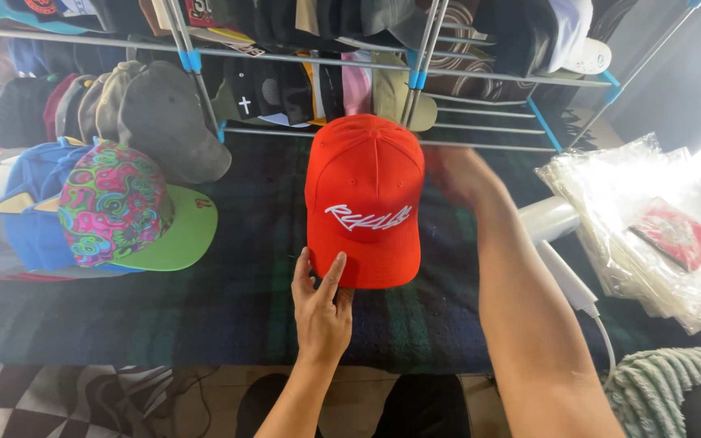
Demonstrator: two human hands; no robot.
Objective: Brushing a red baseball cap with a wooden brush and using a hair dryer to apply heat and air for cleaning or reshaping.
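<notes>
A bright red cap [364,199] with white script on its front is held up over a dark plaid cloth [245,300]. My left hand [320,302] pinches the lower left edge of the brim between thumb and fingers. My right hand [458,174] is blurred at the right side of the cap's crown, touching or just beside it; whether it grips the cap I cannot tell.
A stack of caps lies at left, topped by a swirly multicoloured cap with a green brim [127,209] and a grey cap [168,122]. A metal rack [415,77] full of caps runs behind. Clear plastic bags [651,227] and a white handheld device [557,243] lie at right.
</notes>
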